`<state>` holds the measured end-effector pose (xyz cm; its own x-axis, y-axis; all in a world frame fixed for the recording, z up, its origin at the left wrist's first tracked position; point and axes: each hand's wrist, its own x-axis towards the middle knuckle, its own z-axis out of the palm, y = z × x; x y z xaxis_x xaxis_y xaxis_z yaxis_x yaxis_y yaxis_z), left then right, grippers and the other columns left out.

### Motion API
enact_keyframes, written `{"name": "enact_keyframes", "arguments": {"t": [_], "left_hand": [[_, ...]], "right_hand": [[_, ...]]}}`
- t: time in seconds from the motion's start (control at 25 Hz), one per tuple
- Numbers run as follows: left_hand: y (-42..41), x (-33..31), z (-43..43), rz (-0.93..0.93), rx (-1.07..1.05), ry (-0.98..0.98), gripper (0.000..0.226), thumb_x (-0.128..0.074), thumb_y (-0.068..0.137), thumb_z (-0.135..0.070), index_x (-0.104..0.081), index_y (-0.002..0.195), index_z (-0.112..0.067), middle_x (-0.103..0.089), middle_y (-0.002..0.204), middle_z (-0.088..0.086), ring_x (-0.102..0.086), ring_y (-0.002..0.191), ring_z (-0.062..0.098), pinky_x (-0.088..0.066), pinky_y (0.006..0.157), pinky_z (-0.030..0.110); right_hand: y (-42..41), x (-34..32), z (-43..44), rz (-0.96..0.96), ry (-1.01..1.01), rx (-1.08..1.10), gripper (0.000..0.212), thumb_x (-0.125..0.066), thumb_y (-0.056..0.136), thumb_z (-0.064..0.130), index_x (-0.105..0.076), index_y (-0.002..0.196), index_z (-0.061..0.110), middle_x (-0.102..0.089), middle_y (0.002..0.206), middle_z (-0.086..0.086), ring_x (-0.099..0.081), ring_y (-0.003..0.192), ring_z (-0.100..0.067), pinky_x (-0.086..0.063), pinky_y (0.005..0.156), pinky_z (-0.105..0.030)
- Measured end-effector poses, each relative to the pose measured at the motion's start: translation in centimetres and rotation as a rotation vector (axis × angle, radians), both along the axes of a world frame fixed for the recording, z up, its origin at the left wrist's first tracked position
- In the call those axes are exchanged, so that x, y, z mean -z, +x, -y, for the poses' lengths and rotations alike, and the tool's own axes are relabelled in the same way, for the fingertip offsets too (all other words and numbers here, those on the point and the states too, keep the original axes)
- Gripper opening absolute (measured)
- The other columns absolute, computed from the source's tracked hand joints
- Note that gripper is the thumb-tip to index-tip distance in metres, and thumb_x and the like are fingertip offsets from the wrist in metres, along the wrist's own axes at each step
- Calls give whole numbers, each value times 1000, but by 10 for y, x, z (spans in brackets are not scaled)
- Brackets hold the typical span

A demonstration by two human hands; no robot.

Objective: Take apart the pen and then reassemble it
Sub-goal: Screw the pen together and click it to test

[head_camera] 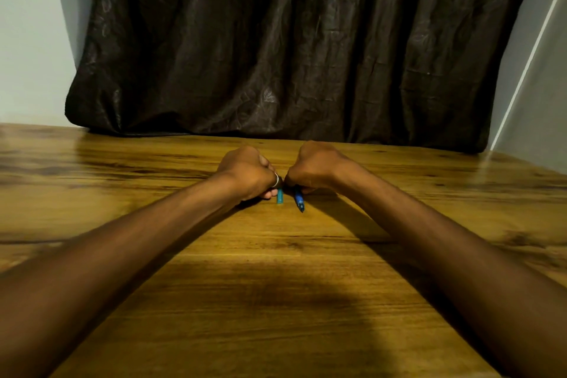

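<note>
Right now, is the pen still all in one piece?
No, the left hand holds a teal piece and the right hand holds a separate blue piece, with bare wooden table between them.

Both hands rest on the table, side by side near its middle. The left hand has the cap jutting toward the viewer; just right of it, the pen juts from the right hand. A curtain hangs behind the table's far edge.

two hands, one ring, two pen pieces, one table, one curtain
</note>
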<state>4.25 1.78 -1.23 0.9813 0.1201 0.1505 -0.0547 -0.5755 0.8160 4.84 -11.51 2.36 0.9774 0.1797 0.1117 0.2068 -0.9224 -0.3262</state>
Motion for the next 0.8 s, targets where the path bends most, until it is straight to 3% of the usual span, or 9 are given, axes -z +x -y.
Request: {"name": "enact_keyframes", "arguments": {"t": [0.2, 0.32, 0.48, 0.68, 0.8], "left_hand": [[-3, 0, 0, 18, 12, 1, 15, -72, 82, -4, -78, 72, -12, -77, 65, 9, -69, 56, 15, -63, 69, 32], [-4, -1, 1, 12, -4, 1, 13, -71, 84, -5, -79, 76, -11, -77, 66, 8, -70, 56, 13, -62, 66, 29], [-3, -3, -1, 3, -8, 35, 12, -75, 86, -16, -80, 76, -11, -78, 66, 5, -74, 61, 14, -64, 73, 33], [-14, -10, -6, 135, -8, 357, 21, -71, 89, -36, -79, 80, -18, -75, 72, 0, -71, 71, 15, -62, 69, 37], [-35, -13, -8, 145, 32, 417, 24, -66, 91, -43, -78, 84, -23, -74, 75, -4, -68, 73, 12, -58, 66, 33]], "right_hand": [[0, -2, 1, -13, -53, -11, 27, -70, 79, 24, -61, 56, 16, -60, 54, 2, -57, 55, -11, -39, 50, -24], [-3, -5, 0, -57, -47, -16, 28, -69, 82, 24, -62, 56, 18, -60, 51, 4, -56, 52, -8, -40, 50, -22], [-4, -5, 1, -10, -33, -12, 30, -63, 89, 30, -62, 62, 17, -64, 57, 3, -63, 54, -9, -45, 51, -21], [4, 1, 3, 151, -107, 61, 44, -55, 95, 47, -58, 63, 17, -58, 62, 0, -55, 59, -12, -36, 52, -28], [-4, 6, 7, 159, -41, 82, 53, -47, 96, 55, -56, 61, 17, -54, 64, -2, -53, 67, -18, -34, 56, -30]]}}
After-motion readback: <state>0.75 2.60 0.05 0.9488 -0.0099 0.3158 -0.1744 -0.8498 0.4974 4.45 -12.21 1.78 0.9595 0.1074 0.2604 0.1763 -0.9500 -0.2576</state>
